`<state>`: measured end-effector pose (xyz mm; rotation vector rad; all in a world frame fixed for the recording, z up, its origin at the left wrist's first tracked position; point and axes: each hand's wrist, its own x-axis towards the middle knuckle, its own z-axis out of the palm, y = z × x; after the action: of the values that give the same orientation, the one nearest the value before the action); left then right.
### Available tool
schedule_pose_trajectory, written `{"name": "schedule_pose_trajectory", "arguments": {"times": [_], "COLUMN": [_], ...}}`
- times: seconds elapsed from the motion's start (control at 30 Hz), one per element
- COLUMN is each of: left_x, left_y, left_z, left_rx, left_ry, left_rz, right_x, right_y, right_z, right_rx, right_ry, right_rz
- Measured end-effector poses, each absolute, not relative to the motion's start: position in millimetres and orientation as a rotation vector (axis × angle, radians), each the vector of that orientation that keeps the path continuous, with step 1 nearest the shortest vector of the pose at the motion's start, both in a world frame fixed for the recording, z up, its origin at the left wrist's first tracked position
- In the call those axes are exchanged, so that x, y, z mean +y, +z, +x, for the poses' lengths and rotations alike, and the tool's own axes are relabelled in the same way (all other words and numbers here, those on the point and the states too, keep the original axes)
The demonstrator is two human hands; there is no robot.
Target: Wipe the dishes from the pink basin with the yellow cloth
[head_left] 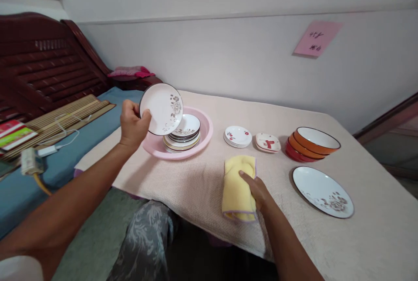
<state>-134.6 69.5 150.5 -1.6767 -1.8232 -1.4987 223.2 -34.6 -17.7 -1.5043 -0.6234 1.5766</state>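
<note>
The left hand (pixel 134 125) is gripping high, the right hand (pixel 257 190) is clasping lower down, and both forearms (pixel 94 181) are angling inward.

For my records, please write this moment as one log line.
left hand: holds plate | right hand: holds cloth | basin: stacked dishes inside

Dark-rimmed white floral plate (pixel 159 109), raised, tilted, left of folded yellow cloth (pixel 237 189)

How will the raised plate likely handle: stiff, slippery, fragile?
The raised plate looks stiff, unbent though the left hand pinches one edge; probably slippery, given its smooth, glazed-looking face; likely fragile, as it appears ceramic.
</note>
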Motion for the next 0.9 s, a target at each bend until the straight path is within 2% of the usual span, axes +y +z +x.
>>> {"name": "schedule_pose_trajectory", "arguments": {"times": [0.13, 0.27, 0.4, 0.53, 0.7, 0.9], "left_x": [51.9, 28.8, 9.7, 5.4, 9.5, 2.8], "left_y": [128.0, 79.5, 36.7, 7.5, -12.4, -16.6], "left_z": [-81.7, -17.4, 28.6, 41.3, 46.8, 67.0], "left_rx": [-2.123, -2.305, -2.392, -2.648, -2.474, -2.303], "left_ry": [-1.922, -2.602, -2.881, -2.748, -2.384, -2.246], "left_rz": [-1.682, -1.956, -2.176, -2.236, -2.526, -2.815], "right_x": [-34.4, -32.6, -29.2, -23.7, -23.4, -36.9], "right_y": [-16.4, -16.5, -19.8, -15.9, 15.4, 39.0], "right_z": [227.6, 240.3, 265.4, 292.0, 279.7, 205.5], "right_rx": [-0.558, -0.445, -0.391, -0.438, -0.757, -1.416], "right_ry": [1.666, 1.710, 1.547, 1.030, 0.408, 0.418], "right_rz": [-1.433, -1.346, -1.381, -1.538, -1.730, -1.636]}}
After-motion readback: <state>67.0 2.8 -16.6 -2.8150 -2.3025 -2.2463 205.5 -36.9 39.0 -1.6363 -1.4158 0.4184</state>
